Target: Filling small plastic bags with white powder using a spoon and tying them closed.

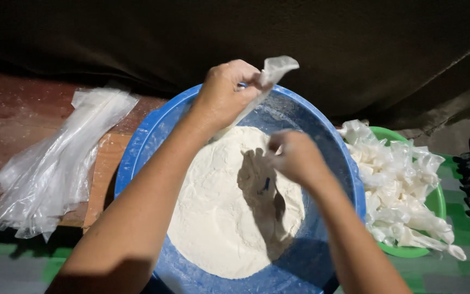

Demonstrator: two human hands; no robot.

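Observation:
A large blue basin (140,144) holds a mound of white flour (218,218). My left hand (225,92) hovers over the basin's far rim, shut on the top of a small clear plastic bag (272,72) that hangs down toward the flour. Just right of it and lower, my right hand (296,158) is over the flour with its fingers curled around a small scoop whose dark handle shows below the hand; it touches the lower part of the same bag.
A pile of empty clear plastic bags (55,163) lies on the wooden board at the left. A green bowl (436,201) at the right is heaped with filled, tied white packets (398,185). Dark cloth hangs behind. A black stack stands at the far right.

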